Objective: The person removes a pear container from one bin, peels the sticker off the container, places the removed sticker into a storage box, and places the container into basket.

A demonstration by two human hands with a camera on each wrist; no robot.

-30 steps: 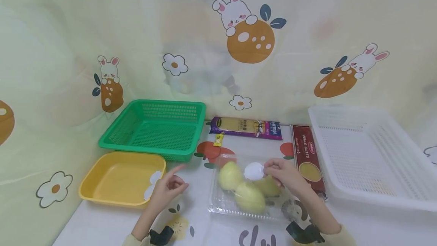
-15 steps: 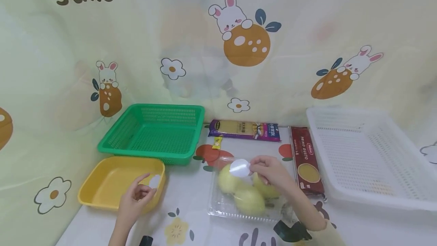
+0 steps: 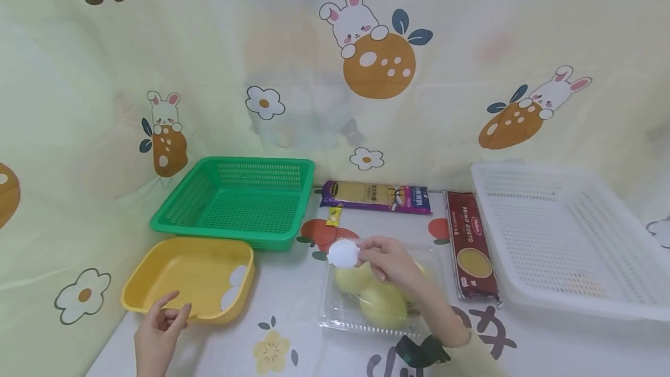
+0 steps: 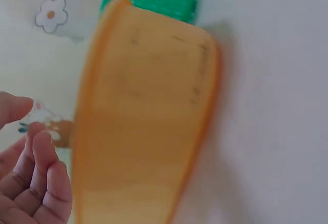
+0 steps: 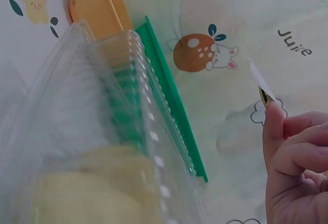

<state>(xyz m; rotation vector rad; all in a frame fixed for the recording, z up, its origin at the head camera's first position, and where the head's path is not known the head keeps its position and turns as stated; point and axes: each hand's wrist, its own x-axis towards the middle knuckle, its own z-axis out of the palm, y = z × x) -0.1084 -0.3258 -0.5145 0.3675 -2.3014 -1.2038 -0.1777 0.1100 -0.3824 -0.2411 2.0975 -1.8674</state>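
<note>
My right hand (image 3: pixel 392 263) pinches a round white sticker-like disc (image 3: pixel 342 253) by its edge, above a clear plastic box (image 3: pixel 335 321). In the right wrist view the disc (image 5: pixel 260 78) is seen nearly edge-on, with a dark, gold-rimmed patch on its other face. Pale yellow pear-like fruits (image 3: pixel 384 306) lie in the box, partly hidden by the hand. At the front of the yellow basin (image 3: pixel 180 269), my left hand (image 3: pixel 159 330) holds nothing, its fingers loosely bent. White round pieces (image 3: pixel 238 276) lie at the basin's right side.
Behind the basin stands a green basket (image 3: pixel 235 202). A purple pasta packet (image 3: pixel 374 196) lies along the back, a small yellow wrapper (image 3: pixel 333 216) before it. At the right are a red spaghetti packet (image 3: pixel 471 243) and a white basket (image 3: pixel 539 231).
The right hand has moved left with the white disc, from the right part of the box towards its back left. My left hand has moved left and down to the basin's front.
</note>
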